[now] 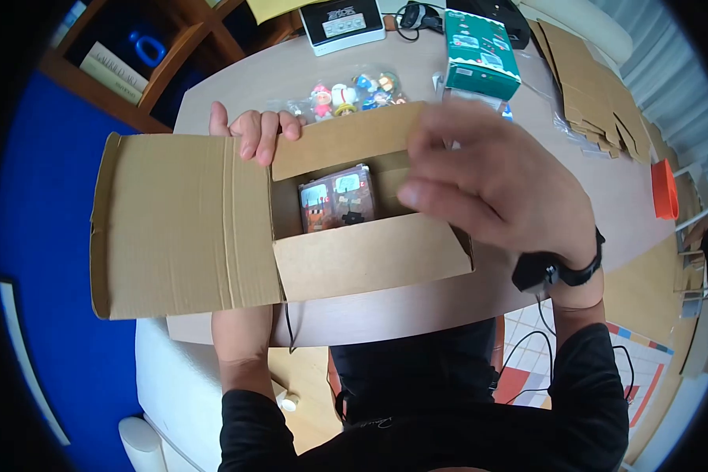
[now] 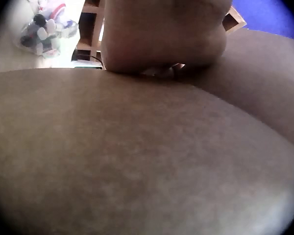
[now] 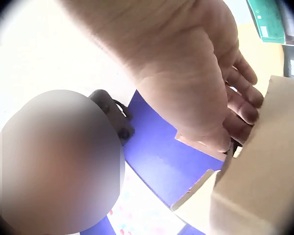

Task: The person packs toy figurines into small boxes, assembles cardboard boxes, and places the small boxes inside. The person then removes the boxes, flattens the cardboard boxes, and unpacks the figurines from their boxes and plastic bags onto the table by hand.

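Note:
A brown cardboard box (image 1: pixel 354 263) is tilted above the table, its long lid flap (image 1: pixel 165 224) folded out to the left. My left hand (image 1: pixel 259 130) grips the box at its far left corner, fingers curled over the edge and forearm passing beneath. In the left wrist view, skin of the left hand (image 2: pixel 161 36) fills most of the picture. Inside the box lie small printed packs (image 1: pixel 338 197) with clear windows. Over the right end of the opening hovers my right hand (image 1: pixel 499 173), blurred, thumb and fingers apart and loosely bent, with nothing visible between them.
Bagged small figurines (image 1: pixel 350 94) lie behind the box. A green box (image 1: pixel 482 55), a white device (image 1: pixel 342 25) and flattened cardboard (image 1: pixel 594 86) stand or lie toward the back. An orange container (image 1: pixel 664 189) is at the right edge.

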`<state>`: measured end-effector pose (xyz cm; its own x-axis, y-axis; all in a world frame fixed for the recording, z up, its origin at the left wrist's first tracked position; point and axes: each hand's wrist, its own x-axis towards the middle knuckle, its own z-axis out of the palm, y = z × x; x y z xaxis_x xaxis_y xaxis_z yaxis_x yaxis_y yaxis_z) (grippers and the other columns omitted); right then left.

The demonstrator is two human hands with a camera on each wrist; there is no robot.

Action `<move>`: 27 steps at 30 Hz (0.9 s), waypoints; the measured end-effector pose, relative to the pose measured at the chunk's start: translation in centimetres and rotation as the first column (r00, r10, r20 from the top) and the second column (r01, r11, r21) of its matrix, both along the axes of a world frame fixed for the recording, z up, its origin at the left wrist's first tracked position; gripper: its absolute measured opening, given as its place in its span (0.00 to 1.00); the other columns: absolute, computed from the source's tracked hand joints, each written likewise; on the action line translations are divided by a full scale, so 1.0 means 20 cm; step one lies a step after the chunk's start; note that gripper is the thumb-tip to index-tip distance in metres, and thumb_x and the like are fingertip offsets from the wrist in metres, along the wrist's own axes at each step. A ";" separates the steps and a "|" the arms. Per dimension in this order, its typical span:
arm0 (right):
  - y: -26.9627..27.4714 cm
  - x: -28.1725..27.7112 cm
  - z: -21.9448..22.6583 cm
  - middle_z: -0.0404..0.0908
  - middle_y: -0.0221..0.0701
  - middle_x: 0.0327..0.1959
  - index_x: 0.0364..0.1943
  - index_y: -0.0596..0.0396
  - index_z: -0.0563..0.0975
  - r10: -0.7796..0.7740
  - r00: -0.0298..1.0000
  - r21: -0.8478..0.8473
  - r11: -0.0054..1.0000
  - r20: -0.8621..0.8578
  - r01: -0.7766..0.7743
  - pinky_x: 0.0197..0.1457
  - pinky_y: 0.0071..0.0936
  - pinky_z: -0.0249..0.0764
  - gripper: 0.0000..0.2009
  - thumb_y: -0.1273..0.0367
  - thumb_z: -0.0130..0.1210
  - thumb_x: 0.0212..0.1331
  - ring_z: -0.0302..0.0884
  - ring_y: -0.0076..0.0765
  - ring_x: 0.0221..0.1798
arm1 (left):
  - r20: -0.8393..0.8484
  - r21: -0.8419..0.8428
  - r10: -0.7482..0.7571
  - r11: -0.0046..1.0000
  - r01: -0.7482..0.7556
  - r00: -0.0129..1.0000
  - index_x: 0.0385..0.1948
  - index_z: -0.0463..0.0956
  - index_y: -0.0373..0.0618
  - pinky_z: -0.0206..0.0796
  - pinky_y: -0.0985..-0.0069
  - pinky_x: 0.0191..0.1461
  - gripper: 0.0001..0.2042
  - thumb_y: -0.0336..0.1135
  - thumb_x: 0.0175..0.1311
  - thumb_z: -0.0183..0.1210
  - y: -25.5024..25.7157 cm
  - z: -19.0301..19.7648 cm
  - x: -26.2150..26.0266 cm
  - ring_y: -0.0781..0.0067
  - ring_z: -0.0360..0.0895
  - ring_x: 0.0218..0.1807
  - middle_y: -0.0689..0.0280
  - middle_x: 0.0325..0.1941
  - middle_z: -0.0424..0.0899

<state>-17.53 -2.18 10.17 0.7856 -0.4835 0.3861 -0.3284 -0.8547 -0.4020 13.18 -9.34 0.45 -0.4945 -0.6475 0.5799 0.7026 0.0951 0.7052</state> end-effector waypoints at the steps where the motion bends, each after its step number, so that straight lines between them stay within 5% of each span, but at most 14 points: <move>1: 0.01 0.00 0.02 0.78 0.35 0.36 0.26 0.59 0.77 0.054 0.998 0.126 0.991 -0.027 -0.050 0.50 0.39 0.70 0.09 0.68 0.57 0.61 0.75 0.48 0.39 | -0.014 -0.044 -0.066 0.997 0.065 0.998 0.18 0.73 0.56 0.53 0.62 0.68 0.38 0.56 0.73 0.08 -0.03 -0.03 0.02 0.61 0.72 0.51 0.70 0.22 0.76; 2: 0.01 -0.01 0.03 0.78 0.35 0.36 0.26 0.59 0.77 0.064 0.997 0.123 0.991 -0.034 -0.059 0.50 0.39 0.70 0.09 0.68 0.57 0.61 0.75 0.48 0.39 | -0.020 -0.047 -0.056 0.997 0.055 0.998 0.18 0.73 0.56 0.53 0.62 0.68 0.38 0.56 0.73 0.08 -0.04 -0.03 0.02 0.61 0.72 0.51 0.70 0.22 0.76; 3: 0.00 -0.02 0.04 0.79 0.37 0.37 0.27 0.60 0.78 0.247 0.969 0.223 0.943 0.030 -0.247 0.47 0.38 0.70 0.09 0.70 0.56 0.61 0.75 0.48 0.39 | -0.019 -0.052 -0.077 0.996 0.076 0.997 0.19 0.73 0.56 0.53 0.62 0.68 0.38 0.56 0.73 0.08 -0.05 -0.03 0.02 0.60 0.72 0.51 0.69 0.22 0.76; 5: 0.00 -0.04 0.05 0.80 0.44 0.40 0.30 0.64 0.81 0.496 0.833 0.384 0.739 0.244 -0.553 0.44 0.37 0.72 0.08 0.73 0.52 0.62 0.77 0.49 0.39 | -0.029 -0.065 -0.096 0.993 0.094 0.995 0.19 0.73 0.56 0.53 0.62 0.68 0.38 0.56 0.73 0.08 -0.05 -0.03 0.00 0.60 0.72 0.51 0.69 0.22 0.76; 10: 0.07 0.10 0.00 0.80 0.41 0.30 0.31 0.63 0.78 0.547 0.781 0.492 0.612 0.302 -0.619 0.43 0.35 0.74 0.10 0.68 0.53 0.64 0.79 0.49 0.37 | -0.097 0.026 -0.047 0.998 0.050 0.994 0.16 0.71 0.53 0.58 0.63 0.64 0.38 0.54 0.74 0.10 -0.02 -0.04 -0.04 0.59 0.73 0.48 0.67 0.19 0.74; 12: 0.08 0.17 0.10 0.80 0.41 0.30 0.30 0.61 0.76 0.389 0.920 0.631 0.723 -0.037 -0.280 0.41 0.36 0.74 0.09 0.69 0.53 0.63 0.79 0.51 0.35 | -0.087 0.033 -0.071 0.997 0.074 0.994 0.15 0.70 0.53 0.59 0.63 0.64 0.37 0.54 0.74 0.11 -0.04 -0.04 -0.02 0.59 0.73 0.48 0.67 0.18 0.74; 14: 0.08 0.26 0.05 0.79 0.43 0.29 0.28 0.61 0.74 0.265 0.959 0.615 0.774 -0.098 -0.151 0.40 0.37 0.74 0.11 0.66 0.55 0.61 0.79 0.53 0.34 | -0.083 0.031 -0.100 0.994 0.103 0.991 0.14 0.70 0.53 0.59 0.64 0.63 0.37 0.54 0.75 0.11 -0.05 -0.04 -0.02 0.59 0.73 0.48 0.67 0.18 0.73; 16: 0.06 0.31 -0.08 0.80 0.46 0.31 0.33 0.63 0.76 -0.047 0.939 0.110 0.990 -0.341 0.090 0.41 0.36 0.75 0.17 0.59 0.54 0.61 0.80 0.53 0.35 | -0.064 0.038 -0.056 0.998 0.058 0.996 0.14 0.70 0.53 0.59 0.62 0.65 0.37 0.54 0.75 0.11 -0.04 -0.03 -0.03 0.59 0.73 0.50 0.67 0.18 0.73; 17: 0.04 0.33 -0.15 0.80 0.46 0.31 0.33 0.63 0.76 -0.062 0.934 0.098 0.990 -0.353 0.103 0.41 0.36 0.75 0.17 0.59 0.54 0.61 0.80 0.53 0.35 | -0.076 0.027 -0.068 0.997 0.070 0.995 0.14 0.70 0.53 0.59 0.62 0.65 0.37 0.54 0.75 0.11 -0.05 -0.03 -0.03 0.59 0.73 0.50 0.67 0.18 0.73; 19: 0.03 0.36 -0.24 0.81 0.48 0.33 0.40 0.68 0.77 -0.231 0.905 -0.295 0.947 -0.356 0.126 0.46 0.35 0.75 0.25 0.52 0.54 0.60 0.81 0.51 0.39 | -0.037 -0.008 -0.138 0.990 0.138 0.990 0.14 0.69 0.53 0.59 0.61 0.67 0.36 0.53 0.75 0.12 -0.08 -0.04 -0.01 0.58 0.73 0.51 0.68 0.19 0.73; 23: -0.01 0.43 -0.11 0.79 0.56 0.40 0.53 0.78 0.68 -0.161 0.788 -0.064 0.986 -0.594 0.153 0.50 0.39 0.75 0.38 0.48 0.55 0.58 0.80 0.53 0.45 | -0.009 -0.014 -0.144 0.990 0.144 0.990 0.15 0.69 0.53 0.60 0.60 0.68 0.36 0.52 0.75 0.11 -0.09 -0.05 0.02 0.58 0.72 0.53 0.68 0.19 0.74; 25: -0.04 0.45 -0.09 0.79 0.58 0.44 0.56 0.78 0.65 -0.037 0.714 0.220 0.939 -0.699 0.264 0.53 0.40 0.74 0.43 0.44 0.56 0.55 0.79 0.55 0.49 | -0.022 -0.003 -0.158 0.987 0.158 0.987 0.15 0.69 0.53 0.60 0.61 0.67 0.36 0.52 0.75 0.10 -0.09 -0.05 0.01 0.59 0.72 0.53 0.68 0.19 0.74; 27: -0.02 0.46 -0.10 0.79 0.59 0.44 0.56 0.79 0.64 -0.080 0.714 0.198 0.934 -0.696 0.298 0.54 0.39 0.73 0.44 0.43 0.56 0.55 0.79 0.54 0.50 | -0.031 -0.003 -0.139 0.990 0.139 0.990 0.15 0.69 0.53 0.60 0.61 0.67 0.36 0.52 0.75 0.10 -0.08 -0.04 -0.01 0.59 0.73 0.52 0.68 0.19 0.74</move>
<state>-8.37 -2.56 8.24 0.6613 -0.6491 -0.3759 -0.7440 -0.6315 -0.2185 12.99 -10.90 -0.39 -0.5611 -0.5734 0.5970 0.7308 -0.0044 0.6826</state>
